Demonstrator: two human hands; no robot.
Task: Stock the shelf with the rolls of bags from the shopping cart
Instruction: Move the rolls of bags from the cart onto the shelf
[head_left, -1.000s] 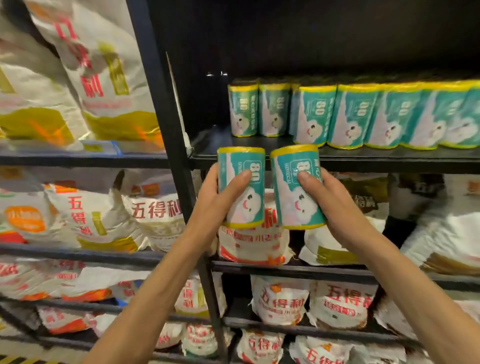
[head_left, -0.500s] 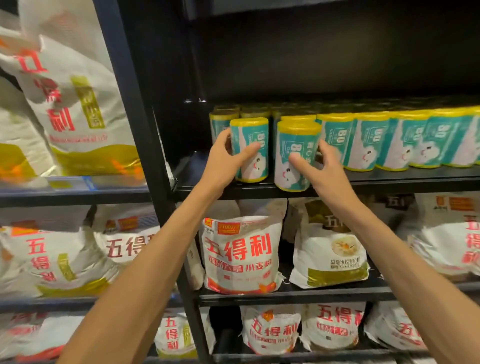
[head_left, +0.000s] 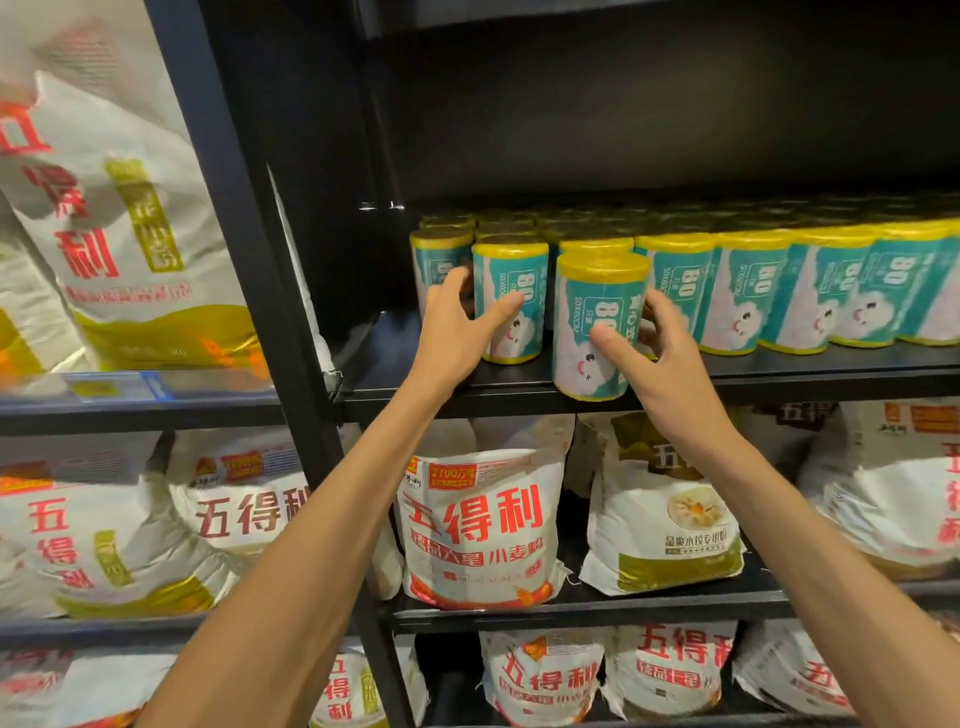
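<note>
Rolls of bags, teal with yellow tops, stand upright in rows along the black shelf (head_left: 779, 371), and the person is adding two more at the front left. The left hand (head_left: 457, 332) grips the left roll (head_left: 511, 301), thumb across its front and fingers curled behind it; that roll looks seated on the shelf board, just in front of the back rows. The right hand (head_left: 660, 348) holds the right roll (head_left: 597, 322), thumb pressed on its label and fingers wrapped round its right side. This roll sits at the very lip of the shelf, its base seeming to overlap the front edge.

That is where trouble could come. If the right hand lets go before pushing the roll further in, it may tip forward and drop onto the flour sacks (head_left: 480, 525) on the shelf below. A firm shove could also knock the neighbouring front row of rolls (head_left: 800, 291), since the held roll is touching or nearly touching the one behind it. The left roll might nudge the roll at the far left end (head_left: 434, 260) out of line.

The fingertips behind both rolls are hidden. How deep the back rows go is lost in shadow, so I cannot tell how much room remains. The shopping cart is out of view, and the sacks on the left rack are blurred.
</note>
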